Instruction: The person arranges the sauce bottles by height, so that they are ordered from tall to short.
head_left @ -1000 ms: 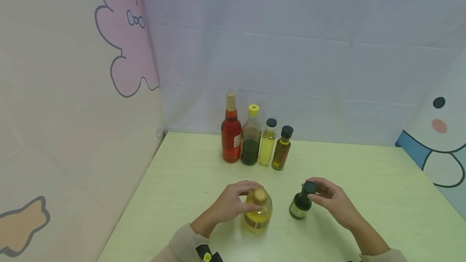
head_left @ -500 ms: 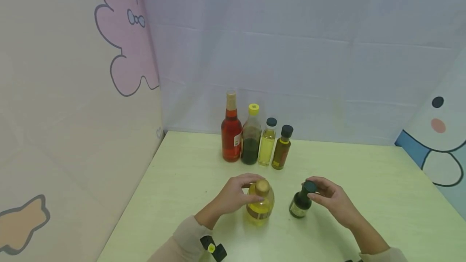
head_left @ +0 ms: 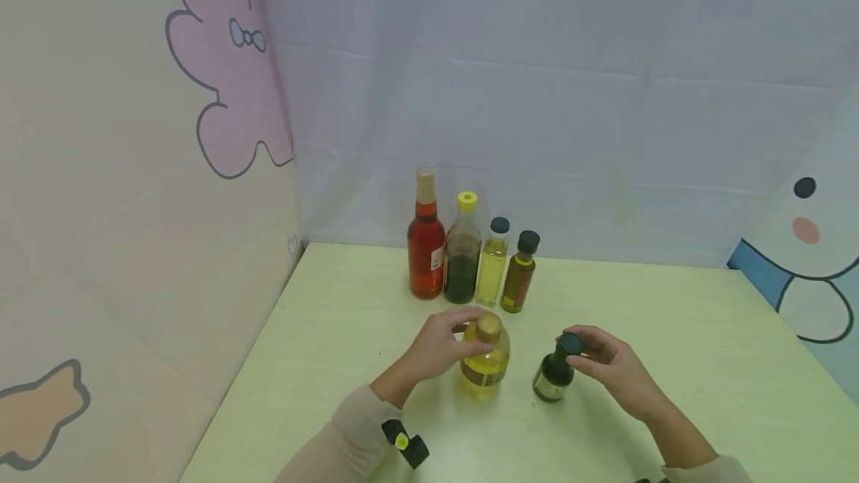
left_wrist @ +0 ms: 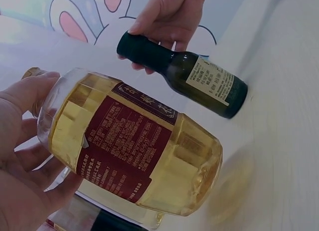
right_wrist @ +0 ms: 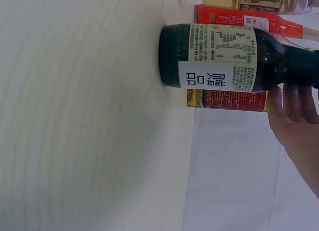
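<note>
My left hand (head_left: pixel 439 345) grips a bottle of yellow oil (head_left: pixel 487 356) round its shoulder, just below the gold cap. A dark red label (left_wrist: pixel 119 141) wraps this bottle, and in the left wrist view its base shows apart from its reflection on the table. To the right, my right hand (head_left: pixel 607 364) holds a small dark green bottle (head_left: pixel 555 375) at its neck, thumb and fingers by the cap. That bottle stands upright on the table and carries a pale printed label (right_wrist: pixel 222 56).
Behind the hands stands a row: a red bottle (head_left: pixel 426 259), a yellow-capped bottle of dark liquid (head_left: pixel 461 267), a slim bottle of light oil (head_left: pixel 493 267) and a brown bottle with a black cap (head_left: pixel 519 278). A pale curtain (head_left: pixel 537 95) hangs behind the table (head_left: pixel 322 334).
My left hand has moved away from me and slightly right with the yellow oil bottle, closer to the back row. The right hand and the dark green bottle have stayed in place.
</note>
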`<state>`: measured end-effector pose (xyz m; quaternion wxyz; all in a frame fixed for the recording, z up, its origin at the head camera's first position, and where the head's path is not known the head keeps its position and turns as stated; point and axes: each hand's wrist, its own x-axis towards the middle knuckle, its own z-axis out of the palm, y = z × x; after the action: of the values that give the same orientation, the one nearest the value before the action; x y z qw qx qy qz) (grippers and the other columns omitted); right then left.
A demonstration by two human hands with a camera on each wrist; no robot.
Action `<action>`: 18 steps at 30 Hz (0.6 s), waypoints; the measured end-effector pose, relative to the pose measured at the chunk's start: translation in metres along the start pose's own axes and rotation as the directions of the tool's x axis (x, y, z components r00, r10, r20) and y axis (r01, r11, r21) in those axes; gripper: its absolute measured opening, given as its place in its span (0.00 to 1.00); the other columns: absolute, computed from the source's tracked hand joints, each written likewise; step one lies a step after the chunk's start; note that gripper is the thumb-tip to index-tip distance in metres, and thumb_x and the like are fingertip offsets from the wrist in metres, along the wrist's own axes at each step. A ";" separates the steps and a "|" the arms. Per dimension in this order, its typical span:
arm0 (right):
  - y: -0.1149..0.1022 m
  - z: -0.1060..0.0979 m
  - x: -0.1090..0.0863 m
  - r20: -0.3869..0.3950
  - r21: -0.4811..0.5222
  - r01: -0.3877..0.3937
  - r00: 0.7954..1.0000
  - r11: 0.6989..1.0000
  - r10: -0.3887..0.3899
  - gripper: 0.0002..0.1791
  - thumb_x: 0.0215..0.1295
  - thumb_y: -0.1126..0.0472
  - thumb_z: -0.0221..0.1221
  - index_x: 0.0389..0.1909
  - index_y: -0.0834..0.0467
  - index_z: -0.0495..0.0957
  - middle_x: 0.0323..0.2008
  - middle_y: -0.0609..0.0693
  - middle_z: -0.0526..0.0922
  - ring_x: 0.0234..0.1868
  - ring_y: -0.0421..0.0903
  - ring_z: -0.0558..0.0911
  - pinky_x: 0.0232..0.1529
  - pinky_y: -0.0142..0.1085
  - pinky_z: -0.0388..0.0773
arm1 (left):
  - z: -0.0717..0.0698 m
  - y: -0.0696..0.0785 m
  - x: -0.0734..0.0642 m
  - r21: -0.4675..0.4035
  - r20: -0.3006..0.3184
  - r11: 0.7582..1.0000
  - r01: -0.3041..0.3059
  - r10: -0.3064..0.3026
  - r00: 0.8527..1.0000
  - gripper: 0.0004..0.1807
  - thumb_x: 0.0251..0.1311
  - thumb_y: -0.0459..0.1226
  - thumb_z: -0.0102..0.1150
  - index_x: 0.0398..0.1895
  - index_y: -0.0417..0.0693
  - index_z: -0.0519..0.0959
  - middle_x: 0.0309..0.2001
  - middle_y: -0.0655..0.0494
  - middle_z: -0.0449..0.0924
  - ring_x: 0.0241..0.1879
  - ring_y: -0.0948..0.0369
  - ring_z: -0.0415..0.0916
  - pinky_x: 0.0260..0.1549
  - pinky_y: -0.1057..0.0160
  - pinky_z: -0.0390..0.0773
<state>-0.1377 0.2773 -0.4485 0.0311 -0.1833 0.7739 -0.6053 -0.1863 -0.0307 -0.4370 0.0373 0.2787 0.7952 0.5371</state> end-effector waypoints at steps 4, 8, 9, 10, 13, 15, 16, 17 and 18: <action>-0.001 0.001 0.001 0.000 0.015 0.000 1.000 1.000 0.000 0.21 0.68 0.71 0.56 0.58 0.76 0.65 0.50 0.43 0.81 0.50 0.39 0.80 0.48 0.31 0.78 | 0.001 0.000 0.007 -0.004 -0.013 1.000 0.000 0.000 1.000 0.26 0.55 0.38 0.72 0.58 0.43 0.79 0.59 0.52 0.77 0.59 0.57 0.71 0.51 0.61 0.76; -0.002 0.002 0.001 0.010 0.050 0.017 1.000 0.999 -0.018 0.20 0.69 0.72 0.55 0.58 0.74 0.66 0.51 0.43 0.81 0.50 0.39 0.80 0.48 0.31 0.78 | 0.004 0.000 0.014 -0.009 -0.024 1.000 -0.004 0.004 1.000 0.27 0.55 0.38 0.72 0.58 0.41 0.79 0.58 0.50 0.77 0.59 0.56 0.72 0.52 0.61 0.76; -0.002 0.002 0.001 0.013 0.060 0.021 1.000 0.998 -0.022 0.19 0.69 0.72 0.55 0.58 0.73 0.67 0.51 0.43 0.81 0.50 0.39 0.80 0.48 0.31 0.78 | 0.004 0.000 0.016 -0.009 -0.025 1.000 -0.005 0.005 1.000 0.26 0.55 0.38 0.71 0.58 0.41 0.79 0.58 0.50 0.77 0.57 0.56 0.73 0.52 0.61 0.76; -0.002 0.002 0.001 0.017 0.067 0.026 1.000 0.997 -0.027 0.18 0.69 0.73 0.55 0.58 0.72 0.67 0.51 0.44 0.81 0.51 0.39 0.80 0.48 0.31 0.78 | 0.005 0.000 0.017 -0.007 -0.028 1.000 -0.005 0.005 1.000 0.26 0.55 0.38 0.71 0.58 0.41 0.79 0.57 0.51 0.77 0.57 0.56 0.73 0.51 0.61 0.76; -0.002 0.002 0.001 0.019 0.073 0.022 1.000 0.997 -0.024 0.18 0.69 0.73 0.55 0.58 0.70 0.69 0.51 0.44 0.81 0.51 0.40 0.80 0.48 0.31 0.78 | 0.007 0.000 0.021 -0.009 -0.035 1.000 0.000 0.000 0.999 0.26 0.55 0.38 0.72 0.58 0.41 0.79 0.57 0.52 0.78 0.56 0.57 0.74 0.51 0.62 0.76; -0.002 0.002 0.001 0.014 0.064 0.009 1.000 0.998 -0.010 0.18 0.69 0.72 0.55 0.58 0.70 0.68 0.51 0.43 0.81 0.50 0.40 0.80 0.48 0.31 0.78 | 0.008 0.001 0.023 -0.011 -0.036 1.000 0.015 -0.015 0.999 0.27 0.55 0.38 0.72 0.58 0.41 0.78 0.58 0.53 0.77 0.57 0.57 0.73 0.51 0.63 0.75; -0.001 0.002 0.001 0.014 0.059 0.002 1.000 0.998 -0.003 0.19 0.69 0.71 0.55 0.58 0.71 0.68 0.51 0.43 0.81 0.50 0.40 0.80 0.48 0.31 0.78 | 0.009 0.001 0.024 -0.013 -0.035 1.000 0.023 -0.023 0.999 0.27 0.55 0.38 0.72 0.59 0.42 0.78 0.58 0.53 0.77 0.57 0.58 0.73 0.51 0.63 0.75; -0.001 0.001 0.001 0.013 0.054 -0.003 1.000 0.999 0.002 0.19 0.69 0.71 0.55 0.58 0.71 0.67 0.51 0.43 0.81 0.50 0.40 0.80 0.48 0.31 0.78 | 0.009 0.001 0.025 -0.015 -0.033 0.999 0.031 -0.031 0.999 0.27 0.55 0.38 0.72 0.59 0.42 0.78 0.58 0.54 0.77 0.57 0.58 0.73 0.52 0.63 0.75; -0.001 0.001 0.001 0.015 0.048 -0.004 1.000 0.999 0.003 0.19 0.69 0.71 0.55 0.58 0.72 0.67 0.51 0.44 0.80 0.50 0.40 0.80 0.48 0.31 0.78 | 0.010 0.002 0.026 -0.016 -0.031 0.999 0.039 -0.040 0.999 0.27 0.55 0.39 0.72 0.59 0.43 0.78 0.58 0.54 0.77 0.57 0.58 0.73 0.52 0.62 0.75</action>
<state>-0.1378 0.2761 -0.4479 0.0424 -0.1857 0.7591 -0.6225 -0.2040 -0.0097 -0.4334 0.0378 0.2542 0.7970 0.5466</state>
